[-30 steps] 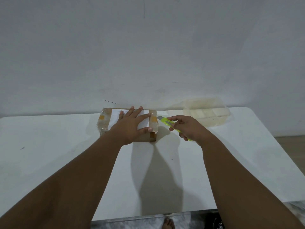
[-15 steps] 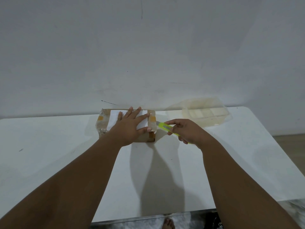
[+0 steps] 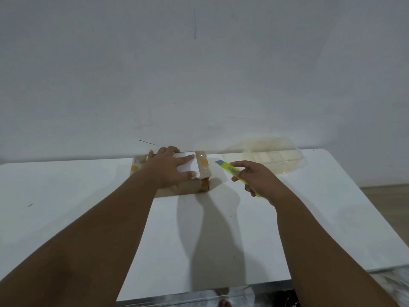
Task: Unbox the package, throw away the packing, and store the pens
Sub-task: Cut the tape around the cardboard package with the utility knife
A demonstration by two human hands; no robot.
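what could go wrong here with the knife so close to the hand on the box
1. The left hand lies flat on the taped box, thumb near its right end. The cutter in the right hand has its blade out, pointing at that end; a slip could nick the thumb.
2. A deep cut through the tape might mark whatever is inside.
3. The clear tray sits close behind the right hand and could get knocked.

Package (image 3: 190, 171) top perhaps half hand-covered.
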